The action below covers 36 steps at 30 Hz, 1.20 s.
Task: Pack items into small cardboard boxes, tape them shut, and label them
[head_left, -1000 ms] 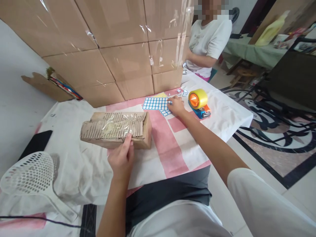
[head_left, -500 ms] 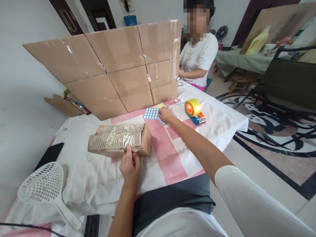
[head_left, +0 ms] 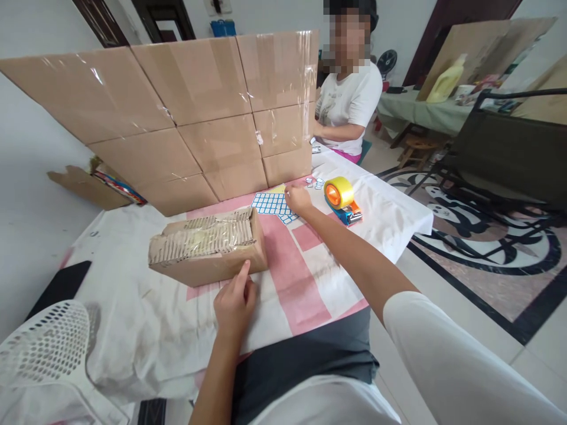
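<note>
Cloth-covered bench [head_left: 128, 336], box [head_left: 212, 260] on it. Left hand [head_left: 234, 302]: forefinger, lately at box's top edge, now lower on near side, leaving top flaps untouched; other fingers curled, grip otherwise cannot tell. Right hand [head_left: 299, 200] at right edge of label sheet [head_left: 268, 204]; label between fingertips, cannot tell. Tape dispenser [head_left: 340, 193] nearby. Box stack [head_left: 217, 144] behind; co-worker [head_left: 348, 106] beyond.

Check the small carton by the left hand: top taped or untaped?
Taped: glossy clear tape crosses the ridged top of the small carton. Cannot tell about its underside.
</note>
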Available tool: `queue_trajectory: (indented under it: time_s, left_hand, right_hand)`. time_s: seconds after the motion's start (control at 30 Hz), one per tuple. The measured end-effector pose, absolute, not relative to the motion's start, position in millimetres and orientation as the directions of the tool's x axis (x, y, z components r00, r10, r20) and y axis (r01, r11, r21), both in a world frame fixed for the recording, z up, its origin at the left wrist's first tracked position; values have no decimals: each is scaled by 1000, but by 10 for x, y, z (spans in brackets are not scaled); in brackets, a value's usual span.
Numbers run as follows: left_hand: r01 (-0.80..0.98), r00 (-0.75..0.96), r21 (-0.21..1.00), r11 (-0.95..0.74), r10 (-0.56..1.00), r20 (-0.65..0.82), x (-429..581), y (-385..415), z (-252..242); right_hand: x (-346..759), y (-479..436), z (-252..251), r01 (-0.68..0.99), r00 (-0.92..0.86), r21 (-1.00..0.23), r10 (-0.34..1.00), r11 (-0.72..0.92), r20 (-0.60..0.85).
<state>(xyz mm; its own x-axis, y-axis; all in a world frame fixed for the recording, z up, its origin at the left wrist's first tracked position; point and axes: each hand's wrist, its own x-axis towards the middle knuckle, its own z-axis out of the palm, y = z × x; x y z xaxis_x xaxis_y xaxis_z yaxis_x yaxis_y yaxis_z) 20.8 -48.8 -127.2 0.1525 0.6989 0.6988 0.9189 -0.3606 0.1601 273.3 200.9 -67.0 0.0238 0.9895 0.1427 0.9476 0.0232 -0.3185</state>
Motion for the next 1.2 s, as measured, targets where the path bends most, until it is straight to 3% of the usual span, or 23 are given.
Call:
queue_trajectory:
  time_s: [0.17, 0.37, 0.53, 0.63, 0.8, 0.97, 1.03, 1.2]
  left_hand:
    - [917, 148, 168, -362, 700, 699, 207, -511, -1317]
    - [909, 145, 190, -370, 710, 689, 209, -506, -1345]
    - [897, 105, 250, -365, 724, 682, 189, -506, -1375]
    - [838, -37, 412, -359, 715, 698, 169, -528, -1368]
    - [745, -403, 610, -270, 547, 734, -36, -498, -1143]
    - [650, -688, 739, -177, 274, 672, -558, -228, -702]
    - [592, -729, 788, -168, 304, 613, -752, -82, -579]
    - [467, -616, 866, -178, 637, 463, -900, 221, -551]
  right_hand:
    - [2999, 2078, -729, 887, 295, -409, 944, -213, 148]
    - [3007, 2060, -808, 758, 361, -628, 916, -177, 177]
    - [2911, 1976, -664, 454, 446, -889, 880, -63, 166]
    - [2763, 1822, -573, 169, 441, -986, 895, -11, 66]
    - [2359, 1164, -589, -279, 201, -960, 975, -36, -95]
    - [2000, 498, -680, -513, -46, -845, 988, -150, -147]
    - [1914, 385, -723, -552, -80, -815, 984, -174, -156]
    - [1813, 342, -856, -575, -40, -805, 988, -147, -152]
